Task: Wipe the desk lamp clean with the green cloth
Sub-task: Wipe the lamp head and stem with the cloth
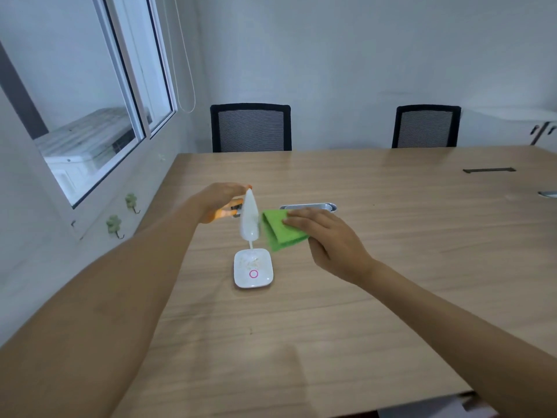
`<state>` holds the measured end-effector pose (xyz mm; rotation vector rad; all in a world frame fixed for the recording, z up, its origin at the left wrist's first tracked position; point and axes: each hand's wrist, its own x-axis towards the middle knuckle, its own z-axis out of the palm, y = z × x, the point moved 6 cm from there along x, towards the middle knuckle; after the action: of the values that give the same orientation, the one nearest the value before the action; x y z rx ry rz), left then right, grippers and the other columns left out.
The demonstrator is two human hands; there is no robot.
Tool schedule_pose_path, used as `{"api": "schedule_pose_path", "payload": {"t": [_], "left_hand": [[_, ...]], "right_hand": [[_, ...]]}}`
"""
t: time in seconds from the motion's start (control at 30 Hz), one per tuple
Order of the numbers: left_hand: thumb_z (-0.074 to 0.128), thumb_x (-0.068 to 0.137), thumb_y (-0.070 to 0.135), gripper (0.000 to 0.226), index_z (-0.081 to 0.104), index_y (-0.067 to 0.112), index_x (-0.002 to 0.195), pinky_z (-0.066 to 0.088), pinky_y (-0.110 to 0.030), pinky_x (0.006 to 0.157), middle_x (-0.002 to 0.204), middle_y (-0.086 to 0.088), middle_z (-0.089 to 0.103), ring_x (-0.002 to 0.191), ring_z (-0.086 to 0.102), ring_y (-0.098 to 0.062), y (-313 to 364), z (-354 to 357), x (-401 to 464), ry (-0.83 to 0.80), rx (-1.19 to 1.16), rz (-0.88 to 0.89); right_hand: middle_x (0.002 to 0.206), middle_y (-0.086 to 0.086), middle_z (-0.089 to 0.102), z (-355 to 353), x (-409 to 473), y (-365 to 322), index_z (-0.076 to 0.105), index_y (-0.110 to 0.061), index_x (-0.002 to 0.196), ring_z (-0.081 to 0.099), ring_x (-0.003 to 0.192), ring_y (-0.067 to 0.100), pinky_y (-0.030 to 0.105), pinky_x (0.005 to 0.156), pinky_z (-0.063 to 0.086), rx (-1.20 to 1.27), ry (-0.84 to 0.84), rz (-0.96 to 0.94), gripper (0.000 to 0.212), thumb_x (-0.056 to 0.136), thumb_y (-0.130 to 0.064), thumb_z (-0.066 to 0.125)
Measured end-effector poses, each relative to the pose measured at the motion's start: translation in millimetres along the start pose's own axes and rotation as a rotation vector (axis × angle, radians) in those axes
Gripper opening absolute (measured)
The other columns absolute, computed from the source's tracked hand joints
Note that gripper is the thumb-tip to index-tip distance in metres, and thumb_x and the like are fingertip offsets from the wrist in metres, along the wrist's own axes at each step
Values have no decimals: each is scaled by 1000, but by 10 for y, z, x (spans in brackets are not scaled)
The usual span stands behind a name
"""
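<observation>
Standing on the wooden counter (361,297) between the two hands, the white desk lamp (251,236) is seen with its square base (253,268) flat on the surface, nearer the person than either hand; a pink ring is marked on the base, and pale specks are visible across its top. The elongated lamp head (249,217) is raised on a thin neck and is tilted upward. The tip of the lamp head is pinched by the fingers of the left hand (218,202), which is closed lightly around it from the left side. The folded green cloth (278,230) is held in the right hand (328,239), with the fingers laid over its upper face and the thumb beneath; the cloth's free edge is positioned just beside the right side of the lamp head, and whether contact is made cannot be told. A silver cable-port cover (309,207) is set into the counter just beyond the right hand. Two black mesh chairs (250,128) are placed at the counter's far edge, well beyond both hands, and a window (90,116) is located on the wall to the left of the left hand.
</observation>
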<state>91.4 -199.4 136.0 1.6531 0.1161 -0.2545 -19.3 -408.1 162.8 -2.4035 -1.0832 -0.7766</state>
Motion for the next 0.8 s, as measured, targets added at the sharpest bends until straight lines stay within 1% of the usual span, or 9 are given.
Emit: {"api": "schedule_pose_path", "payload": {"t": [0.13, 0.23, 0.3, 0.33, 0.43, 0.57, 0.63, 0.73, 0.8], "left_hand": [[60, 88, 16, 10, 64, 19, 96, 54, -23, 66, 103, 5, 63, 92, 59, -13, 1, -4, -1, -3, 8, 2], [57, 85, 10, 11, 63, 14, 92, 53, -22, 60, 93, -3, 63, 92, 60, -19, 7, 2, 3, -43, 57, 4], [49, 91, 8, 14, 61, 14, 85, 50, -21, 59, 82, -2, 60, 77, 62, -13, 49, 14, -25, -24, 79, 36], [49, 92, 11, 13, 62, 13, 89, 49, -22, 60, 84, -1, 61, 74, 62, -11, 53, 13, -34, -10, 63, 44], [55, 91, 17, 25, 64, 11, 114, 50, -25, 66, 104, 0, 64, 88, 60, -13, 36, 28, -29, -30, 48, 42], [59, 89, 19, 7, 65, 22, 91, 55, -15, 53, 100, 8, 63, 88, 58, -9, 26, 33, -51, -17, 3, -21], [60, 88, 18, 6, 65, 22, 89, 53, -13, 50, 99, 8, 63, 87, 58, -9, 41, 42, -63, -10, -19, -32], [60, 88, 17, 7, 65, 22, 86, 53, -13, 52, 95, 9, 63, 87, 58, -10, 35, 41, -49, -17, -11, -31], [60, 87, 18, 6, 65, 22, 88, 57, -17, 59, 97, 7, 64, 90, 58, -12, 19, 15, -7, -15, 7, -20]], "right_hand": [[118, 13, 67, -77, 307, -80, 63, -6, 119, 59, 107, 27, 33, 97, 45, 7, 133, 85, 53, 75, 1, 33], [112, 11, 70, 49, 596, -275, 69, -11, 110, 64, 100, 32, 41, 88, 52, -4, 80, 17, 51, 74, -4, 35], [109, 6, 72, 161, 687, -384, 72, -15, 104, 64, 102, 34, 45, 85, 53, -35, 8, -32, 49, 74, -12, 34], [109, 4, 73, 212, 685, -412, 73, -18, 102, 63, 105, 35, 46, 87, 53, -61, -33, -54, 49, 73, -15, 33], [108, 1, 73, 246, 551, -316, 72, -20, 103, 63, 107, 34, 45, 88, 49, -103, -71, -62, 53, 71, -13, 31], [106, 1, 73, 126, 370, 89, 71, -18, 105, 63, 104, 32, 46, 83, 52, -128, -1, 83, 54, 70, -8, 31], [105, 2, 73, 79, 325, 208, 71, -17, 103, 64, 101, 31, 47, 81, 53, -144, 33, 124, 53, 70, -8, 32], [108, 6, 71, 14, 379, 129, 70, -14, 107, 64, 100, 32, 44, 85, 52, -74, 131, 131, 53, 70, -2, 35], [109, 10, 71, 29, 439, -62, 70, -10, 109, 64, 99, 32, 38, 88, 49, -2, 163, 65, 52, 71, 2, 35]]}}
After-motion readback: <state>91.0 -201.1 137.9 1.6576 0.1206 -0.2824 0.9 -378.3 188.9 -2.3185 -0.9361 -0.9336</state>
